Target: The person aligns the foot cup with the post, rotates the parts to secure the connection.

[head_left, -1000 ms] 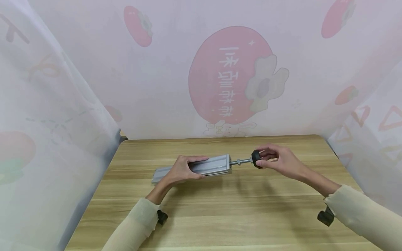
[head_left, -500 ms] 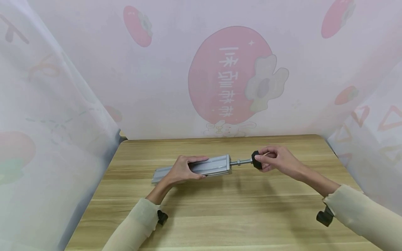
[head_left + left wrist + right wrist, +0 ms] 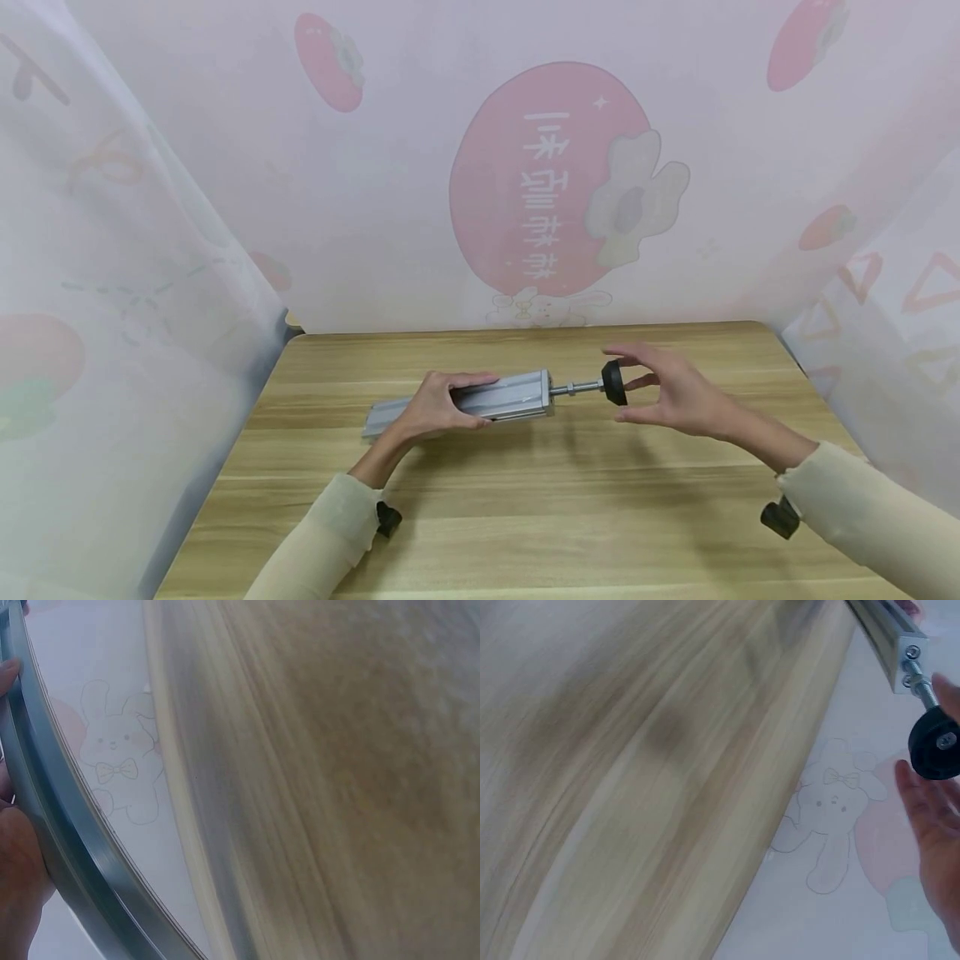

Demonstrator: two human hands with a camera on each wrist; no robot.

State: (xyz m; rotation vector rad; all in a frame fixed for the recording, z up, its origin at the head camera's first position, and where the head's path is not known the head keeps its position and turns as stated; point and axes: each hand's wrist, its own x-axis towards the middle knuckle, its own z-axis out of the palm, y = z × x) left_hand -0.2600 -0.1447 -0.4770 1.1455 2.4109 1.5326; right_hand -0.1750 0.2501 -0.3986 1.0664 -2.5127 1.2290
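My left hand (image 3: pixel 437 408) grips a silver aluminium profile (image 3: pixel 506 393) from above, thumb on the near side and fingers on the far side. The bar is held over the table, its shadow falling below. From its right end cap sticks a threaded rod (image 3: pixel 583 387) with nuts on it, tipped by a black levelling foot (image 3: pixel 614 382). Around that foot my right hand (image 3: pixel 678 398) is spread, thumb below and index finger above, loosened from it. In the right wrist view a bolt head shows in the centre of the foot's underside (image 3: pixel 922 756).
A wood-grain table (image 3: pixel 525 525) lies under both hands. White curtains with pink prints (image 3: pixel 375 208) hang behind it and at both sides. A small black device (image 3: pixel 780 518) is strapped under the right sleeve, another (image 3: pixel 387 518) under the left.
My right hand pinched the black foot and turned it half a second ago; now its thumb and fingers have spread off it. The left hand and the profile stay put.
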